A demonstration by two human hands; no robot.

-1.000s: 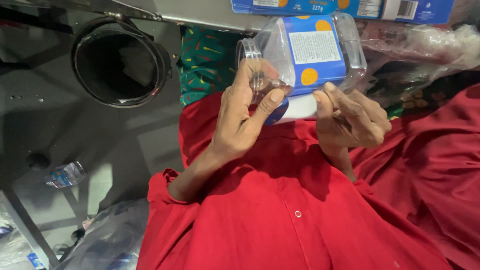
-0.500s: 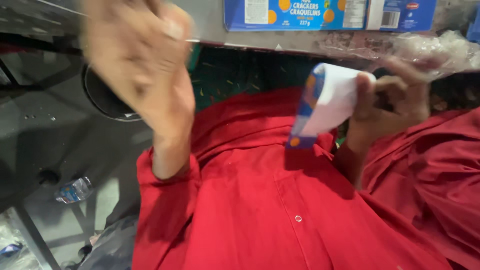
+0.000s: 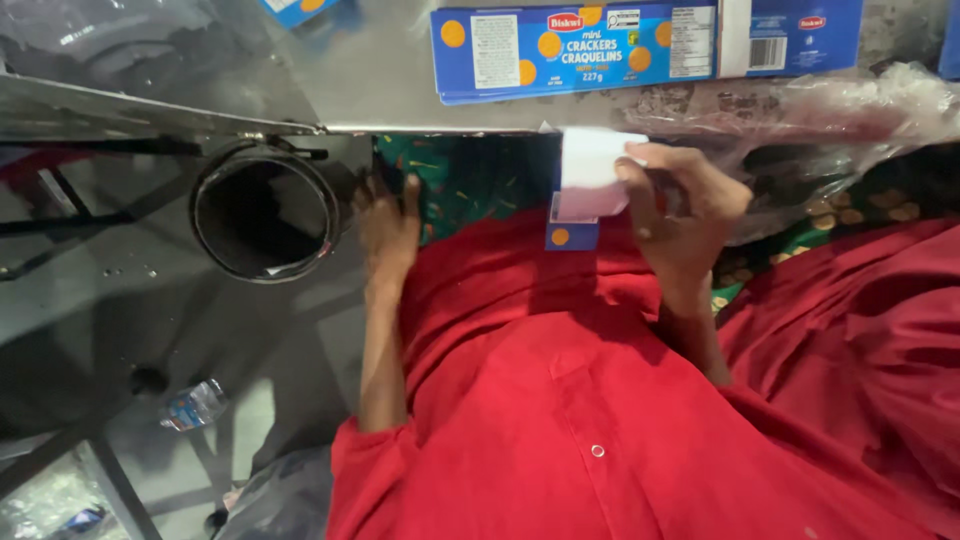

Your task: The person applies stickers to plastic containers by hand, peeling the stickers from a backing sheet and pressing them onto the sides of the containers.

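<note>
Carton (image 3: 588, 185), small, blue and white with orange dots: clamped in right hand (image 3: 680, 215), fingers closed around it, held above red lap just below surface (image 3: 400, 90) edge. Left hand (image 3: 388, 225): empty, fingers spread, beside black bin (image 3: 265, 212). Risk: one-handed hold may slip, dropping carton onto lap or floor.

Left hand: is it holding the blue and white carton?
No; the left hand rests open on the lap beside the round black bin, while the right hand alone holds the carton.
</note>
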